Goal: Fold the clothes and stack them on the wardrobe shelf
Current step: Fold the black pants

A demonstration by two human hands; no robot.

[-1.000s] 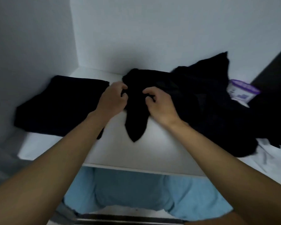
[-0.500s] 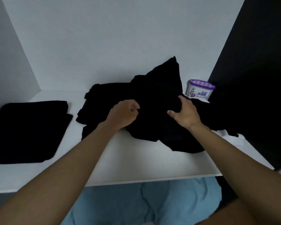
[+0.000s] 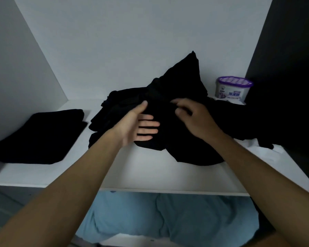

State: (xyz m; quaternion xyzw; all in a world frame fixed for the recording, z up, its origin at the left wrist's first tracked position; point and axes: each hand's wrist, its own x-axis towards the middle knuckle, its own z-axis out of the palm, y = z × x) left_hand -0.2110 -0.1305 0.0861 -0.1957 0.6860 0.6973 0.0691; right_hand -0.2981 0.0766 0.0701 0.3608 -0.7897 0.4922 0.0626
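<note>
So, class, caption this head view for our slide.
Both hands sort a black heap beside a folded stack.

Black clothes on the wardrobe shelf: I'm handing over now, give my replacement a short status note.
Left hand: open, palm up, fingers straight against the front of the loose black pile.
Right hand: on top of the pile, fingers curled; motion blur hides whether it grips cloth.
Done: one folded black garment lies flat at the shelf's left end.
Left: the pile mid-shelf is crumpled and unfolded, one corner propped against the back wall. White cloth shows under its right edge.
Watch the purple-lidded tub standing right behind the pile.
The shelf has bare space at the front for folding.
</note>
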